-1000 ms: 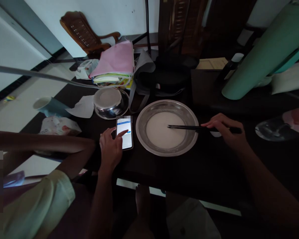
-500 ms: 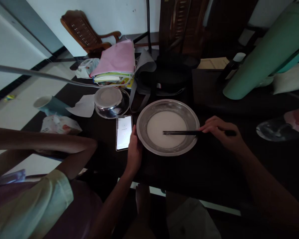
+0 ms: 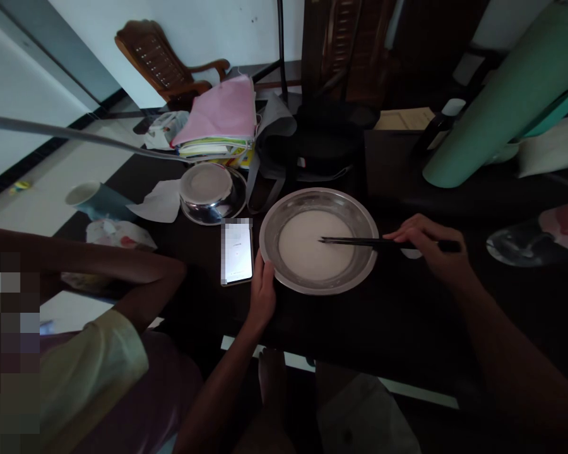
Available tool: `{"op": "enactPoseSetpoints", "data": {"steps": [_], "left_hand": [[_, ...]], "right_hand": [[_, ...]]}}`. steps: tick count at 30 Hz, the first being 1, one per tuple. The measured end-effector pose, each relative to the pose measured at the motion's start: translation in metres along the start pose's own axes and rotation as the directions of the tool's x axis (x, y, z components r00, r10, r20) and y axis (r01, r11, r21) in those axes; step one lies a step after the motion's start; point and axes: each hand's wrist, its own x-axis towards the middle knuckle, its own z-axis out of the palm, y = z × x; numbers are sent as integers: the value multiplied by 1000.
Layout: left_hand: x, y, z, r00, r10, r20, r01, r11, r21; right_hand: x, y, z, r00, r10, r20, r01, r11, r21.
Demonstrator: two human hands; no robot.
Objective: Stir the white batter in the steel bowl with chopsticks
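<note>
A metal basin point(image 3: 317, 287) of white liquid point(image 3: 307, 260) sits on the surface point(image 3: 341, 325). The left hand point(image 3: 263, 295) touches the basin's left side, grip unclear; right of the basin, the right hand point(image 3: 438, 257) clasps black chopsticks point(image 3: 355, 241) reaching over it.

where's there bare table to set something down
The dark tabletop looks bare on the near side of the basin, between the left hand and right forearm. Crowded: left of the basin, with the phone, upturned bowl and pink-topped stack.
</note>
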Motion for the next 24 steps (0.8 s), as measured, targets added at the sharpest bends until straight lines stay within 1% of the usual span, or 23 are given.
{"op": "enactPoseSetpoints", "data": {"steps": [1, 2, 4, 6, 8, 10, 11, 13, 15, 16, 18, 20, 21, 24], "left_hand": [[0, 1, 0, 1000, -4, 0, 4, 1000, 3], [0, 3, 0, 1000, -8, -2, 8, 1000, 6], [-2, 5, 1, 1000, -8, -9, 8, 1000, 10], [-4, 7, 1, 1000, 12, -21, -12, 1000, 20], [-7, 9, 2, 998, 37, -46, -34, 998, 46], [-10, 10, 1, 996, 49, -69, -43, 996, 79], [-11, 11, 1, 996, 51, -74, -44, 995, 95], [-13, 11, -1, 996, 57, -75, -47, 991, 125], [-15, 10, -3, 995, 62, -74, -50, 987, 155], [-15, 9, -4, 995, 65, -78, -50, 984, 173], [-15, 8, -6, 994, 76, -84, -57, 976, 212], [-16, 6, -7, 991, 100, -92, -71, 959, 276], [-16, 5, -7, 989, 117, -93, -81, 942, 325], [-18, 5, -6, 982, 168, -88, -101, 859, 502]], "right_hand": [[0, 1, -1, 1000, 21, -21, -20, 999, 25], [0, 1, -1, 999, 30, -13, -29, 998, 48], [-1, 1, 0, 998, 3, 56, -6, 998, 55], [0, 0, 1, 994, -41, 105, 39, 999, 15], [1, 0, 1, 997, -42, 69, 43, 999, -14], [1, 0, 0, 1000, -10, 3, 10, 1000, 15], [1, 1, 0, 1000, 3, -7, -3, 999, 42], [0, 1, 0, 999, -4, 40, 1, 997, 74], [0, 1, 1, 994, -34, 107, 28, 998, 53], [-1, 0, 1, 992, -43, 118, 40, 999, 33], [-1, 0, 0, 997, -32, 77, 31, 999, 11], [-1, -1, -1, 1000, -1, 18, 1, 1000, 32], [-1, -1, -1, 1000, 8, 10, -8, 999, 50], [-1, -2, 0, 997, -12, 71, 8, 998, 67]]}}
